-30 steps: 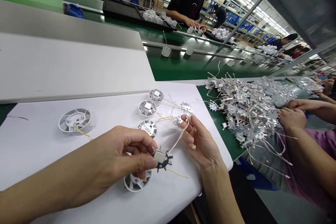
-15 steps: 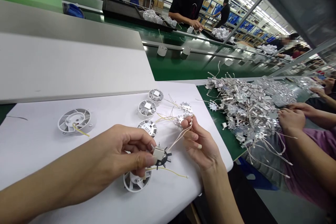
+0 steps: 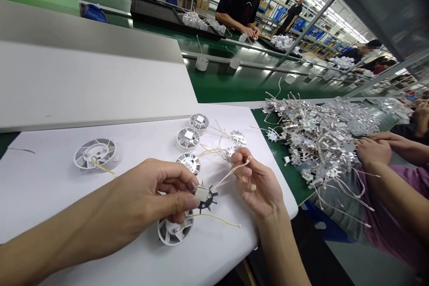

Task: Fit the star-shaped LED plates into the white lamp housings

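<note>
My left hand point(image 3: 167, 194) pinches a star-shaped metal plate point(image 3: 208, 200) with a pale square block on it, tilted above the sheet. Two thin white wires point(image 3: 229, 172) run from the plate to my right hand point(image 3: 256, 183), whose curled fingers hold them near their end. Below the plate, partly covered by my left fingers, lies a round white fan-like housing point(image 3: 176, 232) with a yellow wire point(image 3: 217, 218). Behind it stand several similar housings point(image 3: 188, 137) fitted with star plates. Two loose star plates point(image 3: 237, 136) with wires lie beside them.
A white sheet point(image 3: 134, 250) covers the work surface. Another housing point(image 3: 95, 155) sits at left, before a grey-white panel point(image 3: 94, 80). A large heap of star plates point(image 3: 315, 134) lies right, beside a co-worker's hands point(image 3: 373, 149). Beyond runs a green conveyor point(image 3: 231, 85) carrying white parts.
My right fingers have shifted slightly, and the wire end now sticks out to the right over them. The plate in my left hand has moved a little left. Parts on the conveyor have moved left.
</note>
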Tool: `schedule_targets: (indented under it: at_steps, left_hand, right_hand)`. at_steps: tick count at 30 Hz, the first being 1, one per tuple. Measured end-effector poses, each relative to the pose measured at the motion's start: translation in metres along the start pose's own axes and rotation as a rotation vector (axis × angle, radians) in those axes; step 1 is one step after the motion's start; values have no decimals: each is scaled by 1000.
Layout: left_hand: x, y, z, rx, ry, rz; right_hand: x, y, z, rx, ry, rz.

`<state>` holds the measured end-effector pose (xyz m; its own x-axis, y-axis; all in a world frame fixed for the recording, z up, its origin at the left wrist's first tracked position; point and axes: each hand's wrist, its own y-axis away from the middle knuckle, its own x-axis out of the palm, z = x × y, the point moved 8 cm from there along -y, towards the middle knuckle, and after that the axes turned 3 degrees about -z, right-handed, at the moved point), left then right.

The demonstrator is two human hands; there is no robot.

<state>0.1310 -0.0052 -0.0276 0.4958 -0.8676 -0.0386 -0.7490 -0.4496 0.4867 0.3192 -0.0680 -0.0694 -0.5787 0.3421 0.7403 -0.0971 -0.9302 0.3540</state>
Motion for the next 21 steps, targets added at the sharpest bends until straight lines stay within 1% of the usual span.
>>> schedule_targets:
  at_steps: [6,9,12,14,16,19,20,21]
  left_hand:
    - [0,1,-1,9,-5,11]
    - [4,3,-1,-29,60,73]
    - [6,5,1,-49,168,140]
    - [6,5,1,-41,228,185]
    - [4,5,3,-39,231,202]
    - [-2,5,1,-38,203,149]
    - [-3,5,0,-37,198,130]
    - [-4,5,-2,-32,200,117]
  right_hand:
    - [-4,-2,4,-42,24,-23]
    - [-5,-3,5,-69,62,-45]
    - [-1,-2,-1,-42,138,-46]
    - [4,1,-5,-30,215,-26]
    - [7,6,-6,-57,305,1]
    - [12,18,-2,-132,430,34]
    - [14,23,2,-178,532,22]
    - [16,29,7,-247,691,-12]
